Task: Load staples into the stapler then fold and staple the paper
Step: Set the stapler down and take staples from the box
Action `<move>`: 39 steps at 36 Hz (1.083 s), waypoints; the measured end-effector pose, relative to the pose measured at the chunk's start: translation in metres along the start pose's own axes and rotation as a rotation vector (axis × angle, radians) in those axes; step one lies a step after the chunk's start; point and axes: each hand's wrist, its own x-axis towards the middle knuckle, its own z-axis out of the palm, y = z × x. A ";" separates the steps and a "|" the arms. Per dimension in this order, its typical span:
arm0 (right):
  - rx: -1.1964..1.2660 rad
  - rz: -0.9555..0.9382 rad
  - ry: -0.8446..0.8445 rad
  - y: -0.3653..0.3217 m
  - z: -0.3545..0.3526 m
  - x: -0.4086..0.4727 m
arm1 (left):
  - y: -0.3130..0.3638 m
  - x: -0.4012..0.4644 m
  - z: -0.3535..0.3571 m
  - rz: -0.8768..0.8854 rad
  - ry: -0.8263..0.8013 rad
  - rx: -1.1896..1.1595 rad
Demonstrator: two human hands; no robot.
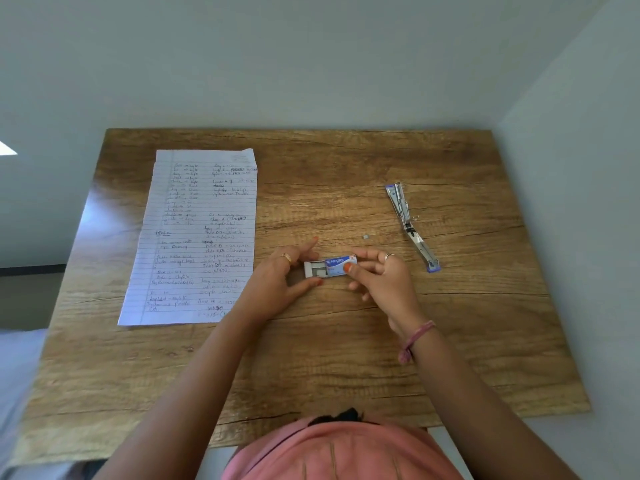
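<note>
A small blue staple box (337,265) lies at the middle of the wooden table (346,358). Its white inner tray (314,269) is slid out to the left, with grey staples showing inside. My left hand (277,285) pinches the tray end. My right hand (384,278) grips the blue sleeve. The stapler (410,225) lies swung fully open and flat at the right, apart from both hands. A lined, handwritten sheet of paper (197,237) lies flat and unfolded at the left.
A tiny grey bit (365,236) rests on the wood between the box and the stapler. Plain walls (311,64) stand close behind and to the right of the table. My pink-clothed body (339,452) is at the near edge.
</note>
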 end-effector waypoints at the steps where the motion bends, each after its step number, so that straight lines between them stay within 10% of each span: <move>1: 0.005 0.001 0.008 0.001 -0.001 -0.001 | 0.000 0.000 0.000 0.001 0.008 -0.008; 12: -0.014 -0.046 0.090 0.006 -0.004 -0.003 | -0.001 -0.002 0.002 0.054 0.051 -0.040; 23: -0.719 -0.389 0.167 -0.017 -0.024 0.030 | -0.002 -0.001 0.000 0.078 0.043 -0.081; 39: -0.742 -0.522 0.124 -0.024 -0.010 0.013 | -0.003 0.001 0.003 0.100 0.082 0.035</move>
